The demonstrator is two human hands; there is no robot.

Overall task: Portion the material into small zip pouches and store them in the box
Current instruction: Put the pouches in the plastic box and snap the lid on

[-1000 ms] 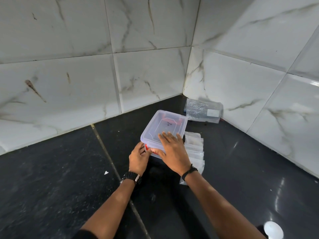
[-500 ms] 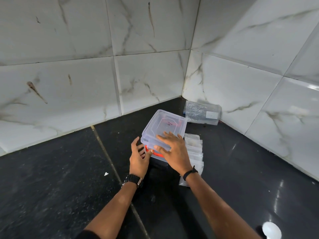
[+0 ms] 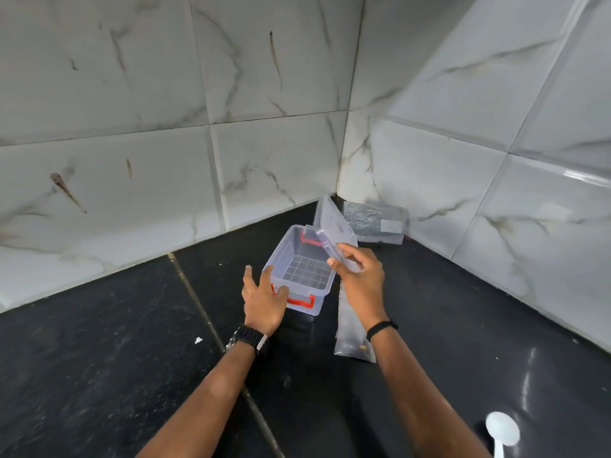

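We work on the black counter point(image 3: 99, 375) in the tiled corner; the clear box point(image 3: 299, 271) sits just in front of us, open, its ribbed floor bare and a red latch point(image 3: 300, 301) hanging on the near end. Our right hand point(image 3: 360, 279) pinches the clear lid point(image 3: 334, 231) by its near edge, tilted up over the box's far right corner; our left hand point(image 3: 263, 300) rests against the box's near left corner with fingers spread, gripping nothing. Step in hand, as we judge it: get the lid clear. To do it well we keep the box braced with the left hand and set the lid down flat, away from the pouch row, so both hands are free. The small zip pouches point(image 3: 352, 335) lie in an overlapping row just right of the box, partly under our right wrist, clear and flat; one near pouch shows a small tan piece inside. A larger clear bag point(image 3: 373, 221) lies in the corner; a white spoon point(image 3: 502, 433) lies near right
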